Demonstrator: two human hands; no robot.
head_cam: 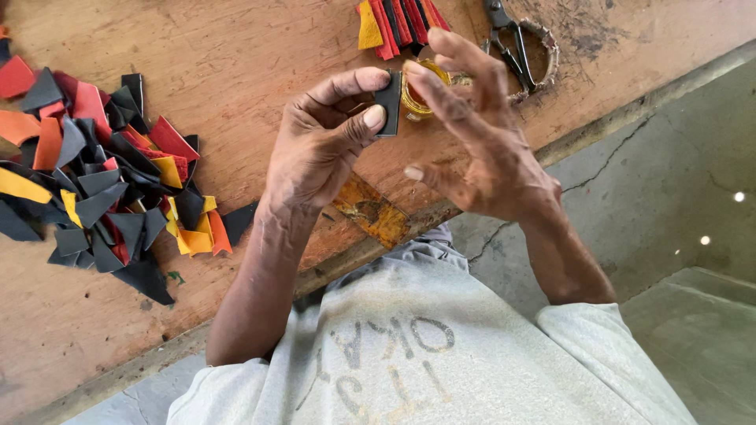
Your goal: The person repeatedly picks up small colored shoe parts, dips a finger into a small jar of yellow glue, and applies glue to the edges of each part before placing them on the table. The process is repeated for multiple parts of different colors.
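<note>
**Dark leather piece pinched over the workbench**

I hold a small dark piece of leather [388,102] upright between the thumb and forefinger of my left hand [319,153], which is closed around it in a pinch; the other fingers are curled in behind. My right hand [480,149] is just beside it, fingers spread and loosely bent, the forefinger tip touching the top edge of the piece. That hand grips nothing that I can see.

Right behind the piece, between my two hands, stands a small glass jar [417,98] with yellowish contents, mostly hidden by my fingers. Below my left wrist there is a yellow-brown smear [374,211] on the wooden board [236,63], near its edge.

Beyond my right hand's fingertips lie dark metal scissors [508,39], resting across a woven ring [543,59]. Above my hands, at the top of the view, sits a neat bundle of red, black and yellow strips [398,24].

Well off to the left of my left hand lies a loose heap of leather scraps [102,181] in black, grey, red, orange and yellow. To the right of my right arm is a cracked concrete floor [669,181].
</note>
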